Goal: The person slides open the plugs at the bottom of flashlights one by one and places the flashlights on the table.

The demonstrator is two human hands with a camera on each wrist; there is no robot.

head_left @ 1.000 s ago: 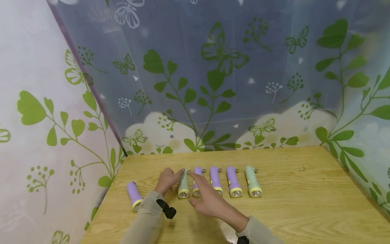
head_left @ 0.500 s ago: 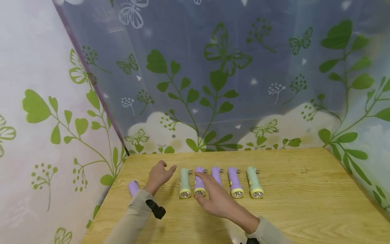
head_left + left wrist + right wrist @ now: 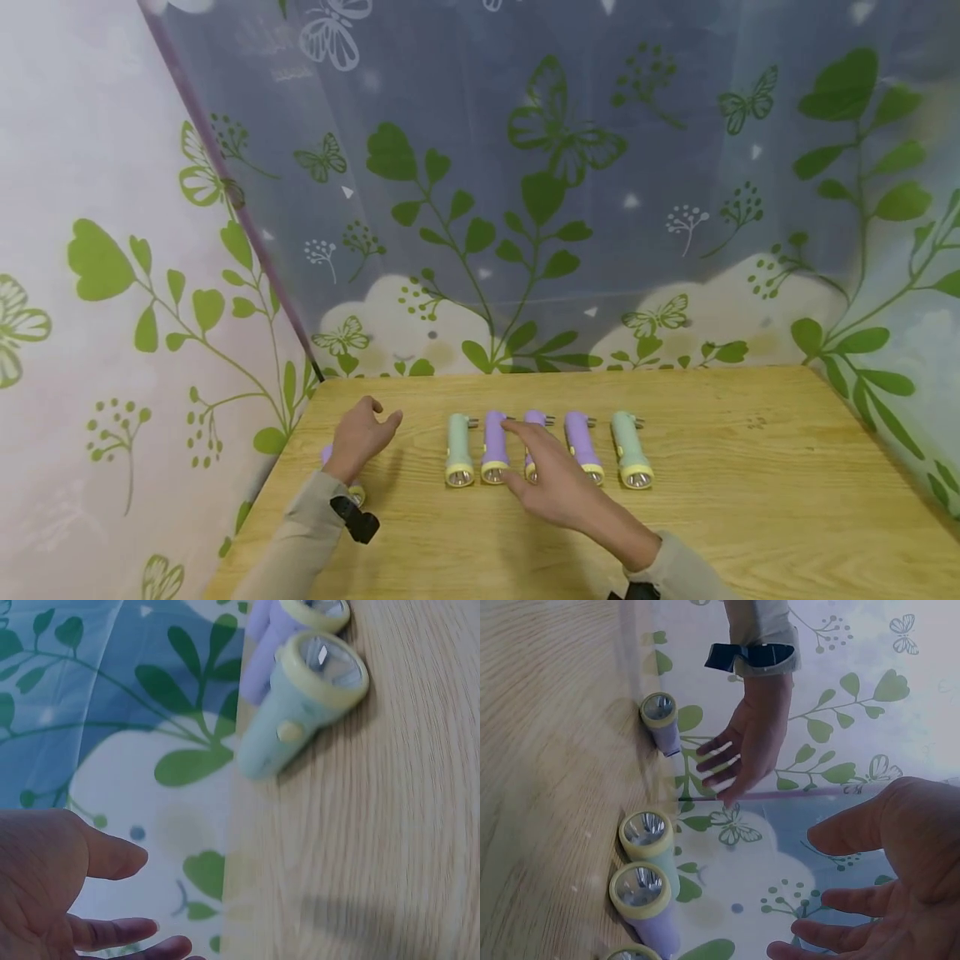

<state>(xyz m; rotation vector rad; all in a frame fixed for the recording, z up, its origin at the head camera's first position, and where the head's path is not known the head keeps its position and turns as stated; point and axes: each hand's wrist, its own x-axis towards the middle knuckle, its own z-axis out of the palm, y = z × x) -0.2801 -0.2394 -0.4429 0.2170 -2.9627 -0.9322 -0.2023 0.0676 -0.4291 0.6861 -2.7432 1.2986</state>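
Note:
My left hand [image 3: 362,435] hovers with relaxed fingers over a purple flashlight [image 3: 357,495], hiding most of it in the head view. That flashlight [image 3: 661,724] stands apart at the left, its lens end showing in the right wrist view. My right hand [image 3: 558,483] holds nothing and reaches over the row, fingers extended, overlapping the middle purple flashlight [image 3: 534,414]. In the row, left to right, lie a green flashlight [image 3: 459,446], purple ones including the second [image 3: 494,442] and fourth [image 3: 581,437], and a green one [image 3: 630,446] at the right end. All have yellow lens rims and prongs at the back.
The wooden table [image 3: 750,483] meets a patterned cloth backdrop [image 3: 450,208] along its back edge. Another cloth wall [image 3: 150,375] borders the left side. Each wrist wears a black strap device, the left one [image 3: 354,518] plainly visible.
My left hand has let go of the leftmost green flashlight in the row and moved left over the lone purple one. My right hand has shifted slightly right, still over the row.

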